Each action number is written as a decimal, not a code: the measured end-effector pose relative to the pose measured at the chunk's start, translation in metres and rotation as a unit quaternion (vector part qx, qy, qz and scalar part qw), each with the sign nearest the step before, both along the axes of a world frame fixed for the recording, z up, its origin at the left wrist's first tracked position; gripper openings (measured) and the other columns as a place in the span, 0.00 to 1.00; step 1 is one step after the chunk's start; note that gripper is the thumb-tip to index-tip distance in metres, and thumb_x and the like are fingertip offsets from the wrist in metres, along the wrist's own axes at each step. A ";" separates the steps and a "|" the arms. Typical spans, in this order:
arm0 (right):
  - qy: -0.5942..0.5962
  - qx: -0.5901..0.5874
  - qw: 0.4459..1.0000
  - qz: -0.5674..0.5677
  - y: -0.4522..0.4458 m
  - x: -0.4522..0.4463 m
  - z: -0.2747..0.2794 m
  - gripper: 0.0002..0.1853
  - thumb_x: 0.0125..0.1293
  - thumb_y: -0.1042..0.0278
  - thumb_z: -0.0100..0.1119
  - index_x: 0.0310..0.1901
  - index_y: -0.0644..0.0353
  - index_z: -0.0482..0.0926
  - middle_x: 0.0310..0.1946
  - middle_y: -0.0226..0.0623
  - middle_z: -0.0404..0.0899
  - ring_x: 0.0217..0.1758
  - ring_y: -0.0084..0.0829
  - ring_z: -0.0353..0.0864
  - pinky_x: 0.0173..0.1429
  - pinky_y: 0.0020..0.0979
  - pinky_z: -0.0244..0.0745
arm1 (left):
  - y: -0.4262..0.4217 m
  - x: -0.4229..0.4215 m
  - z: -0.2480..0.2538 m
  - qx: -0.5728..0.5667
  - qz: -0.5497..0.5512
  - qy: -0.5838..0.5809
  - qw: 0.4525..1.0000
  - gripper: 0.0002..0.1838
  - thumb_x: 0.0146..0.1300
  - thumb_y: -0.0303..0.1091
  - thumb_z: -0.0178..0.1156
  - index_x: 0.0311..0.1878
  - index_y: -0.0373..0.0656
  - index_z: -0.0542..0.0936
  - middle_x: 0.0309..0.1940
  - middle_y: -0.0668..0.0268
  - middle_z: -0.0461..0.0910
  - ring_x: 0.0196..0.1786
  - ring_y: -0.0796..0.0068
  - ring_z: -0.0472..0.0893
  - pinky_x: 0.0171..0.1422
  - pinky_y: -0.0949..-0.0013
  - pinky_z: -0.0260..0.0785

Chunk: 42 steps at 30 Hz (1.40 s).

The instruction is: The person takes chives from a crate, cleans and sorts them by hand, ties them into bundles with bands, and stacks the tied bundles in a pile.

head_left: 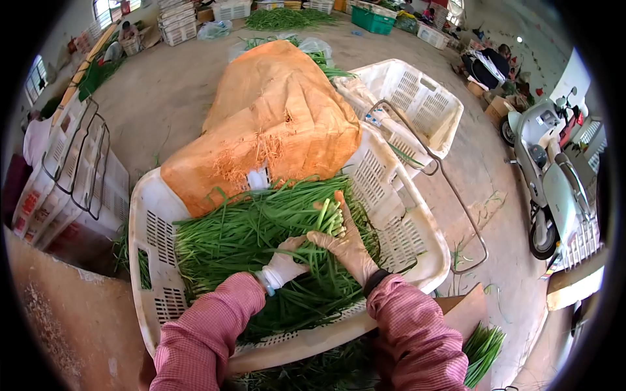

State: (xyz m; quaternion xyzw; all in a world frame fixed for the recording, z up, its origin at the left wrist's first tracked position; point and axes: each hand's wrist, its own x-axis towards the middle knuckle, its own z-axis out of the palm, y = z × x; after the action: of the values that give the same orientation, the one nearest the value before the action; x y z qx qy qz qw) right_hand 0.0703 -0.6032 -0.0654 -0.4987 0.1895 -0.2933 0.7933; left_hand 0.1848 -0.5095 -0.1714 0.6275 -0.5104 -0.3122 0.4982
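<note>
A large white slatted crate (424, 244) stands in front of me, filled with long green chives (228, 228). My right hand (349, 247), in a pale glove, is closed around a bunch of chives (332, 218) with its whitish stem ends showing. My left hand (285, 266), in a white glove, is beside the right, closed about the leaves of the same bunch; its fingertips are partly hidden. Over the crate's far side drapes an orange woven sack (280, 111).
Behind on the right stands another white crate (417, 98), with a bent metal handle (450, 186) nearby. Stacked crates (78, 176) are at left. A scooter (548, 169) is parked at right. More chives (482, 352) lie low right. People sit farther back.
</note>
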 end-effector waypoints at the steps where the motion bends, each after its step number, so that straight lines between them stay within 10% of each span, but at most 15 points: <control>1: 0.043 -0.035 0.998 -0.044 0.003 0.002 0.002 0.38 0.49 0.83 0.61 0.61 0.57 0.55 0.47 0.32 0.70 0.45 0.21 0.70 0.49 0.22 0.71 | 0.002 -0.002 0.008 0.033 0.005 -0.057 0.998 0.33 0.37 0.34 0.66 0.53 0.42 0.69 0.48 0.55 0.71 0.52 0.57 0.69 0.58 0.63 0.60; 4: 0.071 -0.081 0.992 -0.064 0.013 0.008 -0.005 0.24 0.50 0.85 0.58 0.51 0.61 0.68 0.40 0.31 0.74 0.40 0.21 0.72 0.47 0.22 0.71 | 0.012 -0.002 0.029 0.103 -0.011 -0.069 0.992 0.39 0.37 0.39 0.66 0.57 0.41 0.65 0.52 0.53 0.68 0.57 0.54 0.64 0.62 0.61 0.55; 7: 0.026 -0.059 0.990 -0.127 0.030 0.007 0.008 0.13 0.52 0.85 0.56 0.41 0.65 0.72 0.36 0.32 0.75 0.39 0.22 0.73 0.45 0.22 0.72 | 0.036 0.015 0.048 0.142 -0.088 -0.317 0.934 0.42 0.35 0.47 0.67 0.56 0.39 0.66 0.54 0.50 0.64 0.59 0.50 0.61 0.64 0.62 0.53; 11: -0.027 -0.149 0.958 -0.245 0.043 -0.023 0.114 0.12 0.53 0.82 0.57 0.40 0.62 0.73 0.33 0.30 0.74 0.37 0.22 0.72 0.42 0.21 0.71 | 0.102 0.078 0.135 0.222 -0.010 -0.210 0.952 0.37 0.41 0.39 0.65 0.58 0.40 0.64 0.57 0.54 0.64 0.57 0.64 0.67 0.61 0.69 0.58; 14: -0.053 -0.391 0.832 -0.389 0.077 -0.072 0.237 0.09 0.56 0.72 0.58 0.38 0.61 0.74 0.32 0.27 0.75 0.34 0.20 0.73 0.38 0.19 0.69 | 0.166 0.117 0.162 0.011 0.185 -0.068 0.980 0.28 0.48 0.21 0.60 0.56 0.43 0.67 0.52 0.64 0.69 0.53 0.70 0.69 0.56 0.70 0.63; 19: -0.101 -0.518 0.788 -0.318 0.152 -0.095 0.292 0.11 0.54 0.80 0.56 0.40 0.61 0.73 0.33 0.31 0.77 0.35 0.25 0.76 0.40 0.22 0.73 | 0.225 0.011 0.294 -0.277 0.171 0.108 0.939 0.48 0.42 0.29 0.66 0.66 0.46 0.50 0.64 0.54 0.50 0.64 0.65 0.55 0.65 0.63 0.51; 22: 0.022 -0.534 0.825 -0.183 0.191 -0.074 0.270 0.15 0.49 0.79 0.59 0.40 0.60 0.72 0.28 0.32 0.75 0.31 0.23 0.74 0.35 0.22 0.72 | 0.247 -0.069 0.331 -0.242 0.136 -0.269 0.922 0.67 0.28 0.49 0.73 0.66 0.36 0.38 0.65 0.44 0.39 0.68 0.52 0.41 0.70 0.62 0.37; 26: 0.076 -0.357 0.926 0.097 0.283 -0.045 0.269 0.20 0.48 0.76 0.63 0.45 0.63 0.72 0.37 0.38 0.75 0.41 0.25 0.74 0.43 0.24 0.72 | 0.254 -0.109 0.276 -0.340 0.169 -0.045 0.924 0.65 0.29 0.48 0.73 0.65 0.37 0.39 0.63 0.45 0.43 0.67 0.53 0.45 0.69 0.61 0.42; 30: -0.061 -0.530 0.810 0.244 0.337 -0.012 0.277 0.52 0.42 0.54 0.70 0.64 0.63 0.46 0.63 0.46 0.52 0.66 0.37 0.50 0.65 0.35 0.50 | 0.309 -0.081 0.264 -0.504 0.129 0.452 0.725 0.46 0.40 0.41 0.68 0.62 0.41 0.53 0.54 0.52 0.61 0.60 0.57 0.60 0.65 0.60 0.53; 34: -0.019 -0.717 0.672 0.184 0.360 0.027 0.250 0.60 0.36 0.43 0.68 0.63 0.69 0.43 0.59 0.58 0.54 0.62 0.47 0.57 0.62 0.37 0.55 | 0.400 -0.036 0.282 -0.538 0.110 0.538 0.640 0.29 0.51 0.30 0.56 0.58 0.42 0.61 0.49 0.61 0.70 0.55 0.62 0.68 0.63 0.57 0.59; 35: 0.109 -0.592 0.714 0.357 0.371 0.028 0.239 0.60 0.38 0.47 0.70 0.64 0.64 0.39 0.61 0.51 0.54 0.63 0.40 0.57 0.63 0.33 0.55 | 0.410 -0.030 0.281 -0.550 0.113 0.537 0.629 0.28 0.52 0.34 0.56 0.57 0.41 0.63 0.51 0.63 0.71 0.57 0.65 0.68 0.64 0.59 0.57; 38: 0.043 -0.485 0.829 0.274 0.399 0.015 0.184 0.32 0.42 0.50 0.68 0.44 0.63 0.68 0.34 0.45 0.77 0.40 0.44 0.76 0.46 0.33 0.71 | 0.424 -0.044 0.287 -0.466 0.129 0.526 0.700 0.30 0.54 0.41 0.56 0.59 0.39 0.62 0.56 0.62 0.66 0.59 0.68 0.65 0.65 0.65 0.55; 40: 0.044 -0.474 0.871 0.124 0.412 -0.010 0.183 0.26 0.48 0.55 0.64 0.44 0.62 0.68 0.32 0.46 0.77 0.35 0.47 0.77 0.40 0.35 0.72 | 0.422 -0.062 0.280 -0.307 0.124 0.365 0.870 0.35 0.51 0.44 0.60 0.60 0.38 0.62 0.56 0.65 0.67 0.59 0.73 0.64 0.63 0.70 0.54; 42: 0.049 -0.454 0.890 0.010 0.419 -0.030 0.184 0.22 0.52 0.58 0.59 0.45 0.61 0.67 0.31 0.46 0.77 0.33 0.48 0.76 0.37 0.36 0.71 | 0.418 -0.103 0.274 -0.234 0.193 0.364 0.880 0.36 0.48 0.39 0.63 0.60 0.38 0.61 0.56 0.65 0.67 0.58 0.72 0.64 0.63 0.70 0.53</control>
State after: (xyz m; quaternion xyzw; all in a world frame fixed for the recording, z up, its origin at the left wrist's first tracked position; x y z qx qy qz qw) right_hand 0.0399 -0.1843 0.1186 -0.8201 0.0689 -0.3143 0.4732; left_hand 0.0815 -0.0918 0.1029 0.4206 -0.2199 -0.2875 0.8319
